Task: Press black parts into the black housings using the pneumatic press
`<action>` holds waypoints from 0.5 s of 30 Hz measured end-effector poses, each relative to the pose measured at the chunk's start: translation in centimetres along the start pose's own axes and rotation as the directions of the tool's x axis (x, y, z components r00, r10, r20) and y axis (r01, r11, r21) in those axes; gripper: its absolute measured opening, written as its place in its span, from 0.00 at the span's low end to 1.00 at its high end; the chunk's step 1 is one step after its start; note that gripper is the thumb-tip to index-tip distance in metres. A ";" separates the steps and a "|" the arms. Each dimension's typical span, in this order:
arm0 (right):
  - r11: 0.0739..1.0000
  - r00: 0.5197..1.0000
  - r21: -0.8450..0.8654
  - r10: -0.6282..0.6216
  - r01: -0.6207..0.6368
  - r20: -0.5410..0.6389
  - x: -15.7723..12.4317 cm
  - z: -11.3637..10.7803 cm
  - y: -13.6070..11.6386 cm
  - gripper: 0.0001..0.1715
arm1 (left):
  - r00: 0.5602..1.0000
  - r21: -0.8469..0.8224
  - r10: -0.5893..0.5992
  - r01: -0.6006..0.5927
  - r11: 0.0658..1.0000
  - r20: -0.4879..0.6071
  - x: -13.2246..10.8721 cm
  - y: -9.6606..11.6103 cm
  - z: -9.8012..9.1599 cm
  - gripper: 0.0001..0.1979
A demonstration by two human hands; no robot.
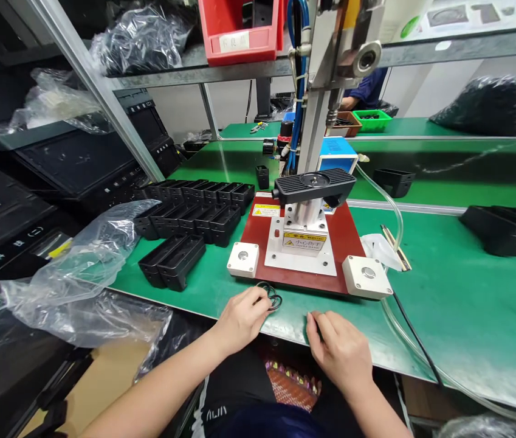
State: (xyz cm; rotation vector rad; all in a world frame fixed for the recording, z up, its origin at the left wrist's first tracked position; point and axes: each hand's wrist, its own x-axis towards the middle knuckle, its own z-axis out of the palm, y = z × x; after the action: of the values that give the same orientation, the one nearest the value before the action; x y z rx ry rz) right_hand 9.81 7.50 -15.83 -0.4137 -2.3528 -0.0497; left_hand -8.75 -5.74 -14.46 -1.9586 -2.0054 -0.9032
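My left hand (242, 317) rests at the green mat's front edge, fingers curled on thin black rubber rings (270, 296) lying just in front of the red press base (344, 234). Near the same edge my right hand (337, 347) lies knuckles up, its fingers bent and pressed to the mat; what is under them is hidden. A black ribbed plastic part (315, 184) sits on the press fixture above a white block with yellow warning labels. Two white push-button boxes (243, 258) (367, 275) stand at the base's front corners.
Rows of black plastic housings (194, 210) fill the mat to the left. Crumpled clear bags (79, 274) lie at the left edge. A clear hose and black cable (415, 337) run right. More black parts (508, 228) at right; a red bin (239, 30) overhead; another person's arm (353, 100) behind.
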 end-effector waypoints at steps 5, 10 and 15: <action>1.000 1.000 0.005 -0.005 0.005 -0.015 -0.1 0.2 0.0 0.11 | 0.995 -0.019 -0.074 0.072 0.997 -0.069 -1.8 -0.9 -0.2 0.03; 1.000 1.000 0.002 -0.003 0.003 -0.004 -0.1 0.1 0.1 0.10 | 0.979 -0.137 -0.135 0.114 0.984 -0.155 -2.1 -1.3 -0.7 0.13; 1.000 1.000 -0.007 -0.008 0.008 0.013 -0.1 0.1 0.0 0.09 | 0.878 -0.358 -0.349 0.226 0.906 -0.328 -1.8 -1.0 -1.2 0.13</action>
State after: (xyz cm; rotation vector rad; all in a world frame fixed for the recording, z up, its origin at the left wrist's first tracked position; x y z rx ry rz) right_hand 9.79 7.46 -15.94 -0.4096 -2.3673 -0.0594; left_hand -9.86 -7.84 -14.73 -1.4578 -2.0389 -1.6250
